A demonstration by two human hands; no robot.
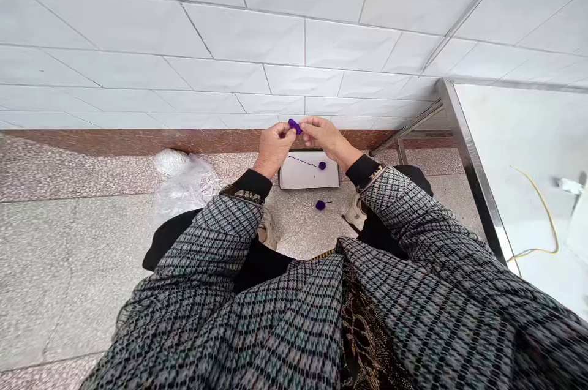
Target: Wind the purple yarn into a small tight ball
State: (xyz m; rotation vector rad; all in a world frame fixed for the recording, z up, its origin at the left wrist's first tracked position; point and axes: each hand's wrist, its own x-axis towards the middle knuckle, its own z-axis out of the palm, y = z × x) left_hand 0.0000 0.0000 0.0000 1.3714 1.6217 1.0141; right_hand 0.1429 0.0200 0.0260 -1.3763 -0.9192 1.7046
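Out in front of me, a small purple piece of yarn work point(294, 127) is held up between both hands. My left hand point(274, 148) pinches its left side between thumb and fingers. From the right, my right hand point(325, 138) has closed fingertips on the piece's edge; whether a thin tool is also in them, I cannot tell. A purple strand runs below the hands to a small ball of purple yarn point(322, 165) on a white box point(296, 177). Another purple yarn ball point(320, 205), with a short tail, lies on the speckled floor.
A clear plastic bag point(186, 185) with pale contents lies on the floor at left. The tiled wall point(285, 41) rises close ahead. At right stands a metal-edged table point(528, 133) with a yellow cable point(549, 218). My shoes point(356, 213) flank the box.
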